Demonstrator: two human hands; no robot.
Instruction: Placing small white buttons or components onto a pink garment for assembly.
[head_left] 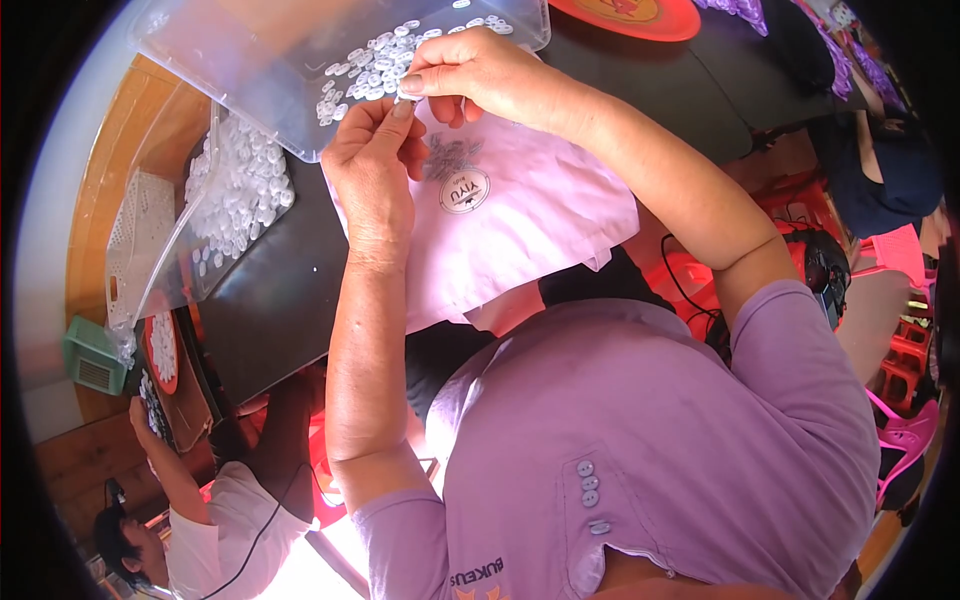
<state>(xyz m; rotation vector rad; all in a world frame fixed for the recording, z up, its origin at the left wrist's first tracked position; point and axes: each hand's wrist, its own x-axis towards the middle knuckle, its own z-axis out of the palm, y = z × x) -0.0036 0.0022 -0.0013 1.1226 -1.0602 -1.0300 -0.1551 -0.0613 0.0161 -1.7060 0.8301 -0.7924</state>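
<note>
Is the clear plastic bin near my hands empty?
Not empty: small white oval pieces lie scattered and heaped inside the clear plastic bin.

A dark table [275, 320] bears a clear tub [262, 75] just beyond the left hand [370, 160], a heap of white pieces [240, 185] in clear plastic farther left, and an orange-red plate [680, 22] right of the right hand [490, 78].

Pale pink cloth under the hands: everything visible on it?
The pale pink cloth looks like thin, soft fabric, spread out with shallow folds and a wavy lower edge. It reaches from beside the clear plastic tray towards the person's lap. A round, white emblem with dark print sits on its upper half; just above is a dark grey patch, whether printed or loose bits I can't tell. The left hand and right hand overlap its top; contact is unclear.
</note>
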